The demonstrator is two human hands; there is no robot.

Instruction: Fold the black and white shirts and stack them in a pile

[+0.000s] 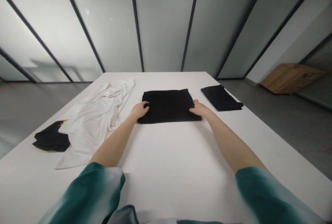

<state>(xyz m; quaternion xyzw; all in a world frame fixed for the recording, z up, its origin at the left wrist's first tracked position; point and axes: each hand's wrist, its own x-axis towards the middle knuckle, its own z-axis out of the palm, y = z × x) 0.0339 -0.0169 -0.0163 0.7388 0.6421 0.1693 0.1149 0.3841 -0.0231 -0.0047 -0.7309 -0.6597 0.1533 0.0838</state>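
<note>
Folded black garment (168,106), 12 o'clock on white table (166,168), between hands. Left hand (139,110) and right hand (199,108) laid open on opposite edges, not clenched; even side contact squares edges. White cloth (93,120) at 10 o'clock.

Bright diffuse light through frosted glass wall (163,23); soft shadows; edges bowed.
</note>
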